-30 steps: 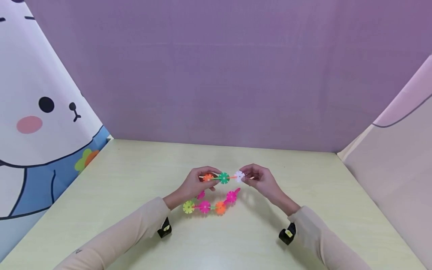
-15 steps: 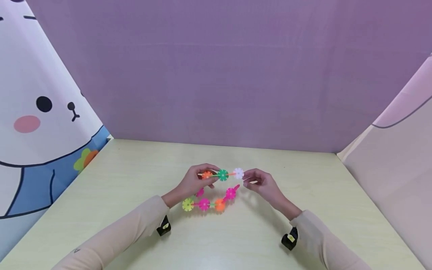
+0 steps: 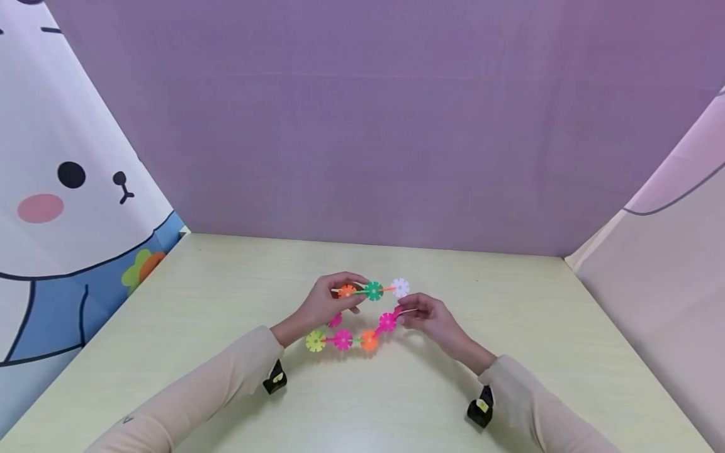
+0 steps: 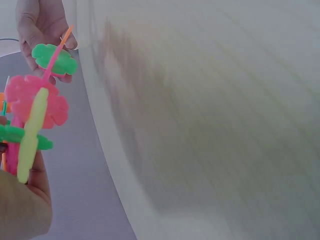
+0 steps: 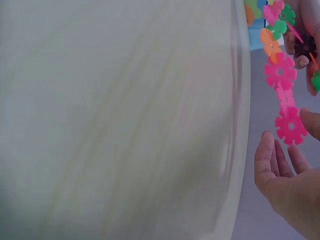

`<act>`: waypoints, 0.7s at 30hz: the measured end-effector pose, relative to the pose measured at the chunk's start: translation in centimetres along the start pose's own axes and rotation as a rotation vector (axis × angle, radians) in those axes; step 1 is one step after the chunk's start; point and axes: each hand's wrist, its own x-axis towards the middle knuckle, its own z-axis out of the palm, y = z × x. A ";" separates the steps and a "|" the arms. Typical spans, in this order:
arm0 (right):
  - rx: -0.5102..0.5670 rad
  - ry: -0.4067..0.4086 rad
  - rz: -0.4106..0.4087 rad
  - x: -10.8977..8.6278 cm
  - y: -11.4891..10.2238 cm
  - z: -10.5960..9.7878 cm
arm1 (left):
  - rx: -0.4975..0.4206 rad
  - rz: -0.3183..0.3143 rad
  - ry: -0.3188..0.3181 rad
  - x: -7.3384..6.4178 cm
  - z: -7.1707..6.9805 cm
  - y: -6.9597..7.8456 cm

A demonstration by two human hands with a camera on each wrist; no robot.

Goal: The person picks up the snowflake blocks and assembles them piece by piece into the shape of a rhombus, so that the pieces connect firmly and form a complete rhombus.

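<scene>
A chain of notched plastic snowflake discs hangs bent into an unclosed loop. My left hand (image 3: 320, 303) pinches its upper run around an orange disc (image 3: 347, 291); a green disc (image 3: 374, 290) and a white disc (image 3: 400, 287) extend rightward. The lower run has a yellow disc (image 3: 315, 341), a pink disc (image 3: 343, 340), another orange disc (image 3: 369, 340) and pink pieces. My right hand (image 3: 433, 322) is at the pink end disc (image 5: 290, 126). In the right wrist view, one finger meets its edge, while the other digits are spread apart from it. Left fingers hide some chain.
A pale wooden table (image 3: 238, 270) lies below. Behind it rises a purple backdrop (image 3: 362, 126). A cartoon-printed sheet (image 3: 68, 251) stands at the left, and a pale panel (image 3: 668, 283) at the right.
My right hand has let go of the white disc and moved down toward the pink end of the chain. My left hand keeps its hold and has risen slightly in the head view.
</scene>
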 end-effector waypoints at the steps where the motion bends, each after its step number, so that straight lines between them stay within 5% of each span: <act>1: 0.011 -0.006 0.001 0.0 0.0 0.0 | 0.000 -0.002 0.001 0.0 0.0 0.0; 21: 0.054 0.064 -0.045 -0.1 -0.8 0.5 | 0.032 0.013 0.061 0.0 0.2 -0.4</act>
